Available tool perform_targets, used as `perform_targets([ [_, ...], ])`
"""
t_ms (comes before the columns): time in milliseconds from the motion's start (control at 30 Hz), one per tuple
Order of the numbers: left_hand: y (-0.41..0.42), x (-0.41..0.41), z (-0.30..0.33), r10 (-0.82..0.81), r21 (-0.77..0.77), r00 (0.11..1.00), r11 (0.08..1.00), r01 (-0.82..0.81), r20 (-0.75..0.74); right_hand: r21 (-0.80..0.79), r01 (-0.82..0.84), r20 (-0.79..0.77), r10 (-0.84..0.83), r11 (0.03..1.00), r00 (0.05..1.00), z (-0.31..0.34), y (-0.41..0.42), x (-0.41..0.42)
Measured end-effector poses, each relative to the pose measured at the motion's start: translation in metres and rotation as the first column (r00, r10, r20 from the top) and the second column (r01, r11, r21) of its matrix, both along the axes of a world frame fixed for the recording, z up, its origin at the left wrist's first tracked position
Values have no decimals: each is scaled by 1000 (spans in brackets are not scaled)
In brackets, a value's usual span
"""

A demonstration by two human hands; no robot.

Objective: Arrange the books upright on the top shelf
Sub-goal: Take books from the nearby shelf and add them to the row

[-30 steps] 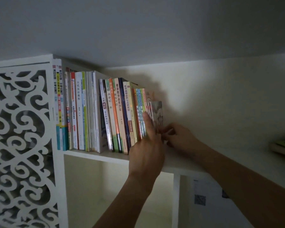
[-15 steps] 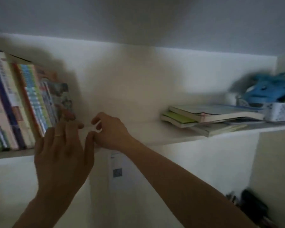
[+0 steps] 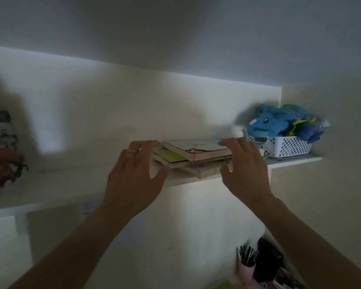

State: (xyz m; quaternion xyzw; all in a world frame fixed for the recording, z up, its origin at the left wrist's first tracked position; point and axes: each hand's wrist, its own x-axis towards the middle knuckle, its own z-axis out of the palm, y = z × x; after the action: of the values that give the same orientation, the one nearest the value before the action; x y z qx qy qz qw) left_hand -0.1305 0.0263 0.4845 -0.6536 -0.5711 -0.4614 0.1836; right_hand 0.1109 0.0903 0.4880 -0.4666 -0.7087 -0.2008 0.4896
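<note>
Head view, task's thing: we see the stack of books [image 3: 193, 156] lying flat on the top shelf [image 3: 50, 184], between our two hands, just left of the white basket [image 3: 283, 146].
Head view, left hand: our left hand [image 3: 133, 174] sits at the stack's left end, fingers [image 3: 143, 146] spread and curved, thumb near the lower books; whether it touches them we cannot tell.
Head view, right hand: our right hand [image 3: 245, 166] is at the right end, fingers arched over the top cover, thumb by the bottom book; it looks open and not yet clamped.
Head view, risk: the books are skewed and of unlike sizes, so, in our judgement, a squeeze from the ends could let a middle one slide out over the shelf edge.
Head view, second risk: the basket stands close, so our right hand may nudge it.
Head view, materials: soft paper covers, thin and flexible; a red ribbon [image 3: 193, 153] hangs from one; the shelf is smooth white board; the basket is perforated plastic holding a blue plush toy [image 3: 273, 122].
Head view, left edge: upright books [image 3: 2, 151] show, blurred.
</note>
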Motion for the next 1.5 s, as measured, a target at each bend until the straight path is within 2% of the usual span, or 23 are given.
perform_targets([
  [100,33,31,9,-77,-156,971,981,114,227,-117,22,75,-13,993,997,1,34,33],
  [200,58,54,2,-115,-252,936,946,206,333,-98,-72,163,87,993,983,1,67,40],
  [367,59,65,-13,88,-259,962,966,-19,259,-14,-221,167,220,975,961,2,100,44],
  [433,57,64,-12,95,-264,957,964,-20,274,-1,-252,157,249,968,956,-1,109,43],
  [633,50,60,-11,66,-286,961,958,14,269,49,-404,-11,405,913,914,0,125,50],
  [767,53,63,-7,139,-182,913,981,-73,383,72,-473,-140,478,878,867,19,127,55],
  [867,53,67,-5,147,-205,883,977,-59,446,157,-550,-223,572,820,789,33,122,65],
  [933,53,71,-6,178,-246,906,966,-85,385,216,-589,-229,626,779,745,39,115,74],
  [1000,57,74,-6,230,-280,935,948,-152,269,228,-594,-205,634,771,745,46,113,79],
  [1067,60,78,-6,220,-264,922,955,-136,319,187,-566,-199,595,803,779,50,116,80],
  [1100,60,80,-4,159,-226,893,972,-66,421,164,-550,-199,574,819,794,51,117,78],
  [1133,57,83,-2,80,-164,824,986,16,561,130,-548,-194,563,827,803,51,118,76],
  [1200,49,87,5,-39,-28,554,993,113,832,-20,-586,-154,577,810,802,47,121,74],
  [1233,44,88,10,-56,-4,417,990,143,907,-120,-602,-96,595,789,798,43,122,74],
  [1300,35,89,17,-26,-36,260,973,229,965,-264,-607,23,634,750,773,40,121,78],
  [1367,30,93,21,-28,-38,224,958,283,974,-290,-639,12,671,712,741,45,122,87],
  [1433,28,95,23,-40,-26,239,963,268,970,-245,-674,-64,682,697,729,49,126,97],
  [1500,30,93,22,-55,-1,208,965,262,977,-130,-631,-119,620,764,775,51,130,104],
])
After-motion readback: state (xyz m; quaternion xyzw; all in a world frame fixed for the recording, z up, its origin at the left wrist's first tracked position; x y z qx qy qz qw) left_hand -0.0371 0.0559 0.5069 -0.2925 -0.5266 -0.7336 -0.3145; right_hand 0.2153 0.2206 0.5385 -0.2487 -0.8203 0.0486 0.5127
